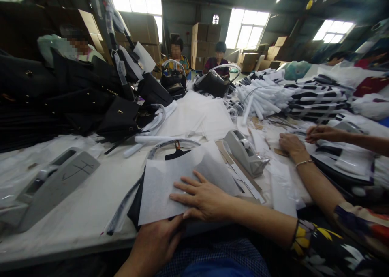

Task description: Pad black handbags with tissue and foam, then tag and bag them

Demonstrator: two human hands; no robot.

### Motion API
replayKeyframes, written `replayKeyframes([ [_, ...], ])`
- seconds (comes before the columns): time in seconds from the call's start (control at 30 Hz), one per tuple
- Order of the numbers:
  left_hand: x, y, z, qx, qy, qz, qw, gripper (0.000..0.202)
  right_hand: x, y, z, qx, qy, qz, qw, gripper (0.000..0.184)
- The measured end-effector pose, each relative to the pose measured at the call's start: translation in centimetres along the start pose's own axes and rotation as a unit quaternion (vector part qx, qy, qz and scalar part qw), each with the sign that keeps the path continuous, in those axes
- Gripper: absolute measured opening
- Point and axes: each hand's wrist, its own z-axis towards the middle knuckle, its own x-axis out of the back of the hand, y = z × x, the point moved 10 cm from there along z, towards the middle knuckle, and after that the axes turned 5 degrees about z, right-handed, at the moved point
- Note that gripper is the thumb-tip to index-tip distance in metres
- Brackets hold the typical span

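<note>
A black handbag lies on the table in front of me, mostly hidden beneath a white paper sheet. Its plastic-wrapped handle arches out past the sheet's far edge, and a black strap tab with a metal fitting shows there. My right hand rests flat on the sheet with fingers spread. At the near edge, my left hand has its fingers bent round the bag's border; their tips are out of sight. A wrapped strap trails off the bag's left side.
Grey tape dispensers stand at left and right. Stacked paper sheets lie beyond, black bags pile at far left, and white rolls behind. A co-worker's hands work close on my right. Other people sit across the table.
</note>
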Motion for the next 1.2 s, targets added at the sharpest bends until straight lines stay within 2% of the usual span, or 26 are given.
replayKeyframes([
  [0.13, 0.1, -0.1, 0.2, 0.008, 0.000, -0.020, 1.000, 0.035, -0.2, -0.4, -0.2, 0.012, 0.002, 0.028, 1.000, 0.060],
  [0.23, 0.2, -0.1, 0.6, 0.006, 0.004, -0.002, 1.000, 0.038, -0.6, -0.1, 0.0, 0.007, -0.002, 0.040, 0.999, 0.058],
  [0.3, 0.8, 0.3, 0.4, -0.010, 0.027, 0.018, 0.999, 0.041, -0.8, 0.0, 0.0, 0.011, -0.001, 0.038, 0.999, 0.057],
  [0.4, 3.5, 1.2, -0.7, -0.032, 0.084, 0.020, 0.996, 0.042, -1.0, 0.1, 0.0, 0.019, 0.007, 0.028, 0.999, 0.057],
  [0.5, 8.2, 2.2, -1.3, -0.048, 0.143, -0.029, 0.988, 0.036, -1.1, 0.0, 0.1, 0.022, 0.017, 0.027, 0.999, 0.058],
  [0.57, 11.0, 2.5, -0.4, -0.055, 0.169, -0.072, 0.981, 0.033, -1.2, -0.1, 0.1, 0.023, 0.024, 0.033, 0.999, 0.060],
  [0.63, 11.7, 1.7, 1.6, -0.038, 0.169, -0.106, 0.979, 0.037, -1.1, -0.1, 0.2, 0.025, 0.031, 0.043, 0.998, 0.060],
  [0.7, 10.0, 0.0, 3.8, -0.009, 0.140, -0.130, 0.982, 0.047, -0.7, 0.0, 0.2, 0.033, 0.042, 0.067, 0.996, 0.058],
  [0.77, 7.5, -1.6, 5.0, 0.002, 0.135, -0.138, 0.981, 0.053, 0.2, 0.6, 0.0, 0.033, 0.071, 0.131, 0.988, 0.043],
  [0.83, 5.0, -3.0, 5.2, 0.025, 0.128, -0.130, 0.983, 0.059, 1.9, 2.4, -0.6, -0.004, 0.147, 0.217, 0.965, 0.035],
  [0.9, 3.7, -3.4, 4.8, 0.027, 0.133, -0.119, 0.984, 0.060, 3.3, 4.2, -1.5, -0.045, 0.226, 0.262, 0.937, 0.031],
  [0.93, 3.5, -3.2, 4.5, 0.022, 0.137, -0.115, 0.984, 0.059, 3.8, 4.5, -1.8, -0.050, 0.252, 0.254, 0.932, 0.025],
  [1.0, 3.8, -2.8, 4.2, 0.015, 0.139, -0.115, 0.983, 0.051, 4.1, 4.0, -1.8, -0.030, 0.253, 0.191, 0.948, 0.020],
  [1.1, 4.3, -2.6, 4.3, 0.014, 0.130, -0.119, 0.984, 0.040, 3.8, 2.8, -1.3, 0.000, 0.206, 0.080, 0.975, 0.025],
  [1.2, 4.4, -2.9, 4.4, 0.022, 0.137, -0.128, 0.982, 0.038, 3.2, 2.4, -0.9, 0.016, 0.159, 0.037, 0.986, 0.025],
])
